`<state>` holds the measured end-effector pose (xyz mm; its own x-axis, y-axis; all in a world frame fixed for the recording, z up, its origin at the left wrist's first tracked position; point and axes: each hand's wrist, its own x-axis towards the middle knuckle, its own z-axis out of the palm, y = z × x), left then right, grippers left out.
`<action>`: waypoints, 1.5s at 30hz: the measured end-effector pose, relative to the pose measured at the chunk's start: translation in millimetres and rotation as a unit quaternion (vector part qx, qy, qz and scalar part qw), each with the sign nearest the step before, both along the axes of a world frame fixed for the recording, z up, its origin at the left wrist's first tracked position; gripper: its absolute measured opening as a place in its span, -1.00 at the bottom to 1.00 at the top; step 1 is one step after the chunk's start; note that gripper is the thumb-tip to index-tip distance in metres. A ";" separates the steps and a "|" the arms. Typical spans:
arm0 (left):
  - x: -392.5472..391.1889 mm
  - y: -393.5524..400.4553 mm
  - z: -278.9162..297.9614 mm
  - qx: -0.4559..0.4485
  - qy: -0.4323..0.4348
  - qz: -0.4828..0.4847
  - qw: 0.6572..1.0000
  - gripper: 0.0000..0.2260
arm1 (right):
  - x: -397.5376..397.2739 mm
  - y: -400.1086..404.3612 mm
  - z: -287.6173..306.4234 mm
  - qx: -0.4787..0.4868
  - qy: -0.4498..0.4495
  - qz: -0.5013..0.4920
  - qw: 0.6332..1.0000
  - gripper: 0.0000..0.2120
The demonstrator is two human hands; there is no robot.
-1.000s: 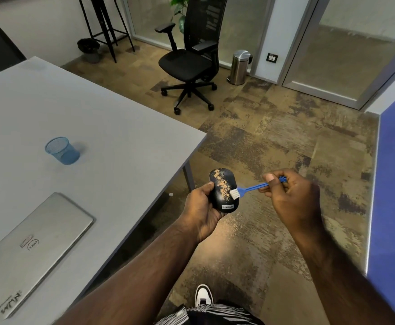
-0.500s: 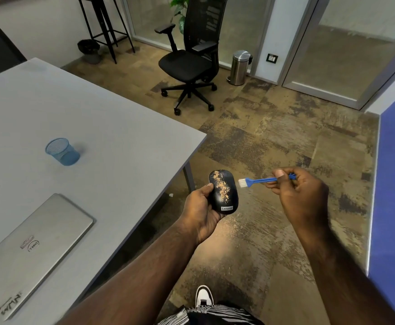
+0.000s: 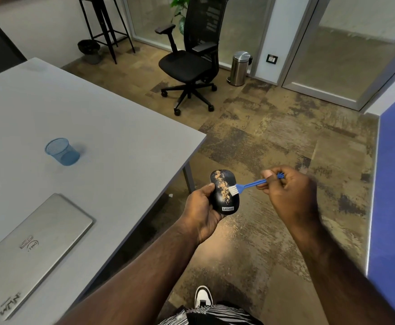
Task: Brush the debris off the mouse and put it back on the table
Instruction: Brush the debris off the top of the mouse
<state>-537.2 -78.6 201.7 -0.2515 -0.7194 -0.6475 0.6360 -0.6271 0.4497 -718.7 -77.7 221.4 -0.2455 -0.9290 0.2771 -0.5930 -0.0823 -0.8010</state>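
A black computer mouse [image 3: 220, 200] with a streak of tan debris down its top is held in my left hand [image 3: 201, 211], off the table's right edge and above the floor. My right hand [image 3: 288, 191] pinches the handle of a small blue brush [image 3: 250, 184]. The brush's white bristles rest on the right side of the mouse's top, against the debris. The grey table [image 3: 121, 141] lies to the left of both hands.
On the table stand a blue mesh cup [image 3: 61, 152] and a closed silver laptop [image 3: 27, 252]. A black office chair [image 3: 191, 57] and a steel bin [image 3: 238, 65] are farther back on the carpet. A blue panel [image 3: 393, 184] borders the right.
The brush was on the mouse, lifted away to the right half a second ago, and now its bristles are back on the mouse's top. The mouse stays in my left hand.
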 end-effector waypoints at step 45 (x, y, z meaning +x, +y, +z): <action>-3.9 6.4 10.3 -0.001 -0.031 -0.012 0.999 -0.66 | -5.9 -7.9 14.8 0.014 0.013 0.057 0.998 -0.90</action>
<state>-541.1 -72.2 212.0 -0.2286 -0.7146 -0.6611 0.5909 -0.6415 0.4891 -724.6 -85.5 236.2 -0.1309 -0.9580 0.2553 -0.6015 -0.1280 -0.7885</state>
